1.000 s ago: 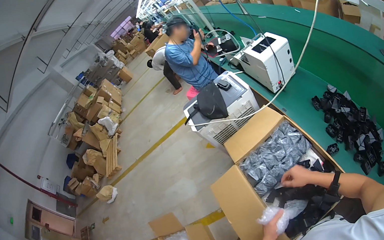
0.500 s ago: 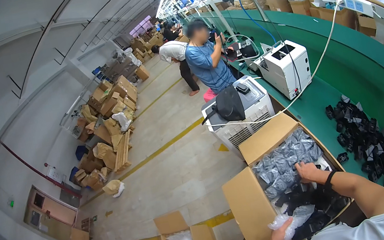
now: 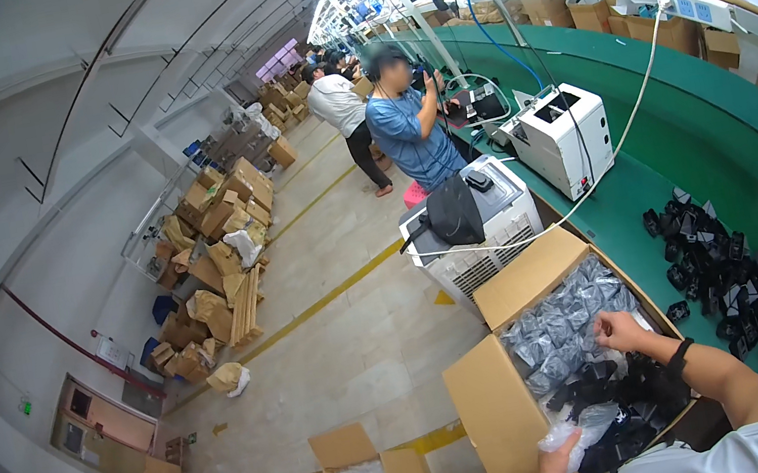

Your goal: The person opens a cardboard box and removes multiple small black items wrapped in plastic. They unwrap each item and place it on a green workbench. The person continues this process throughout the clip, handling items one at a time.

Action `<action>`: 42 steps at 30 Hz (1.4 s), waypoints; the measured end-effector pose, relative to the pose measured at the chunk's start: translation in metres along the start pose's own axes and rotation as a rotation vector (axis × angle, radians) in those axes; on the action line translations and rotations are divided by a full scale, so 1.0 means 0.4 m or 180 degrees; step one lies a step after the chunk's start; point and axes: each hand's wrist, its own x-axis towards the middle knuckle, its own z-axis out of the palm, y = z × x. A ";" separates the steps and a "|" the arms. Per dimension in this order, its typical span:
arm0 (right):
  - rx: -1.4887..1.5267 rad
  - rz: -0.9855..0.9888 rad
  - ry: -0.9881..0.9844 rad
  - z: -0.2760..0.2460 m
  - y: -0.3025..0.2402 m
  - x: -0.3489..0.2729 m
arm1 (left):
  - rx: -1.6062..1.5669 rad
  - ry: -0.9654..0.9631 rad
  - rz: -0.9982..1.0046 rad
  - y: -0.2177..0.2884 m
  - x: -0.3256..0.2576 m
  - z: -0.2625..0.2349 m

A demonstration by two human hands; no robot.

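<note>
left fingers (image 3: 565,450) around crumpled clear plastic (image 3: 591,420)

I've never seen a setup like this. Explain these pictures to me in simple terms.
No robot is at work here: what you see are a person's two bare hands. The pictures come from the left one of two wide fisheye cameras worn on that person's head, so straight edges bend near the rim. The left hand holds clear plastic at the near side of an open cardboard carton. The right hand is over the carton, fingertips close together; whether they pinch anything is too small to tell. Inside lie wrapped pieces and dark items. To the right, a heap of black parts lies on the green bench.
</note>
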 end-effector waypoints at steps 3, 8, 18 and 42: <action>0.0997 0.0405 -0.0338 -0.011 -0.084 -0.052 | 0.0031 -0.0013 0.0133 0.120 -0.030 0.034; 0.1218 0.0331 -0.1940 0.020 -0.198 -0.119 | 0.0210 -0.0046 0.0269 0.095 0.012 0.031; 0.0415 -0.0122 -0.1852 0.096 -0.242 -0.151 | 0.1592 0.0121 0.0110 0.075 0.033 0.025; -0.2590 -0.0458 -0.1028 0.313 -0.122 0.116 | 0.0314 -0.0788 0.0261 -0.093 0.005 -0.005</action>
